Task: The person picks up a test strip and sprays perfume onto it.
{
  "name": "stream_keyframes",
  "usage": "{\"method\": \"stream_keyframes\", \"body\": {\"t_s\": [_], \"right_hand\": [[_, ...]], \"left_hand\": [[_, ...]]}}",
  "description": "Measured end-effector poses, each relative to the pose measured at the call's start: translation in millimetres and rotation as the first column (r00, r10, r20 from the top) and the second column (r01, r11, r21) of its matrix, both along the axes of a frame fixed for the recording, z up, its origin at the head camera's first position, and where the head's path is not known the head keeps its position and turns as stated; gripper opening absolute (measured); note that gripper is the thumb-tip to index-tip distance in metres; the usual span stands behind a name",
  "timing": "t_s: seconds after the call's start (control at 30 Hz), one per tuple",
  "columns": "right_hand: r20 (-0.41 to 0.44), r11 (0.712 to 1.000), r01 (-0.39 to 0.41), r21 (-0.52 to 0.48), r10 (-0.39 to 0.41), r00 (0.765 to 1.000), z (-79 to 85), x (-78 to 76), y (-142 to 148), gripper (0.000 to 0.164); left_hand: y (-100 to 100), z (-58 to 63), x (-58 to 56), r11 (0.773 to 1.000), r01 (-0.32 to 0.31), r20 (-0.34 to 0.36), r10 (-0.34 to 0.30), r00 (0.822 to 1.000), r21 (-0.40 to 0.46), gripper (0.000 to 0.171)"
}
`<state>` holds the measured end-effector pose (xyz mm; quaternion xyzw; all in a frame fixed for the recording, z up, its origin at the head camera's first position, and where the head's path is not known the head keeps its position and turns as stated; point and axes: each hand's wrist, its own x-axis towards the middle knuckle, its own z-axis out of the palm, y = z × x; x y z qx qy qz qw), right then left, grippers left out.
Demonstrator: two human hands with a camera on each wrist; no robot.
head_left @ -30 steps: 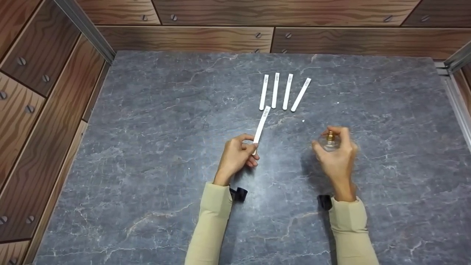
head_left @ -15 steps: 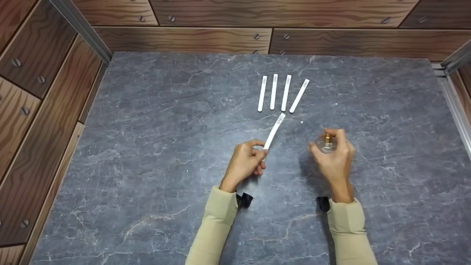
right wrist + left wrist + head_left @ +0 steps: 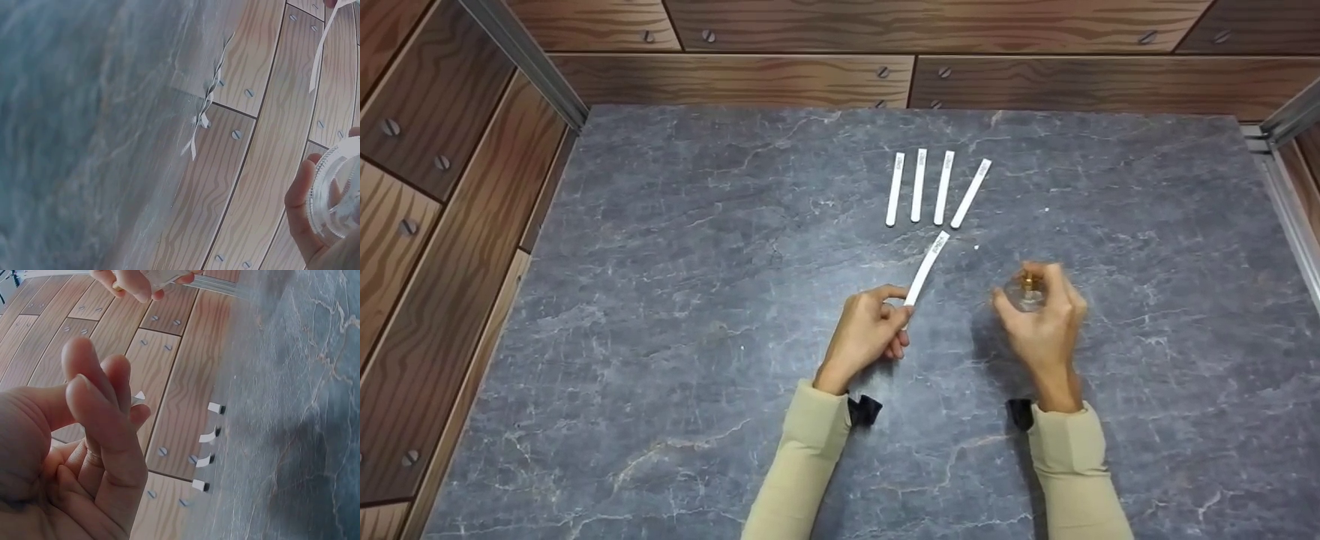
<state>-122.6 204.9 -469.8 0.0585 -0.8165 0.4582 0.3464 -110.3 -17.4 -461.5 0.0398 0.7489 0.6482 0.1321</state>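
My left hand (image 3: 866,330) pinches the near end of a white paper test strip (image 3: 927,270) between thumb and fingers. The strip slants up and to the right, slightly bent, with small dark print at its far end. To the right, my right hand (image 3: 1044,322) grips a clear glass perfume bottle (image 3: 1029,300) with a gold spray neck. A gap separates bottle and strip. The right wrist view shows the bottle's ridged round glass (image 3: 319,197) and the held strip (image 3: 320,53) hanging beyond it. In the left wrist view, fingers (image 3: 107,416) hide most of the strip.
Several more white strips (image 3: 917,187) lie side by side on the grey marbled table (image 3: 697,262), beyond the hands. Small white specks (image 3: 976,247) dot the surface. Wood-patterned panels (image 3: 780,79) wall the back and left.
My left hand has moved right and a little nearer the body, and the strip leans further right toward the bottle. The right hand has barely moved and keeps its hold.
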Motion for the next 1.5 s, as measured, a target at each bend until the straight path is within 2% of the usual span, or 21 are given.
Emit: {"method": "stream_keyframes", "body": {"t_s": [0.5,0.93,1.2,1.5], "right_hand": [[0.006,0.999,0.036,0.016,-0.036,0.999,0.4,1.2,0.6,0.033],[0.011,0.999,0.046,0.021,-0.046,0.999,0.1,1.2,1.3,0.034],[0.014,0.999,0.051,0.012,-0.051,0.999,1.6,0.9,-0.1,0.031],[0.016,0.998,0.055,-0.002,-0.055,0.998,0.8,-0.4,0.0,0.035]], "left_hand": [[2.7,-2.3,1.4,0.999,0.017,0.012,-0.018,1.0,0.028,0.027],[4.9,-3.2,1.6,1.0,0.02,0.01,-0.02,1.0,0.018,0.027],[4.5,-1.7,1.2,0.999,0.031,-0.008,-0.031,0.999,-0.018,0.027],[4.6,-2.3,1.3,0.999,0.031,-0.017,-0.031,0.999,-0.011,0.026]]}}
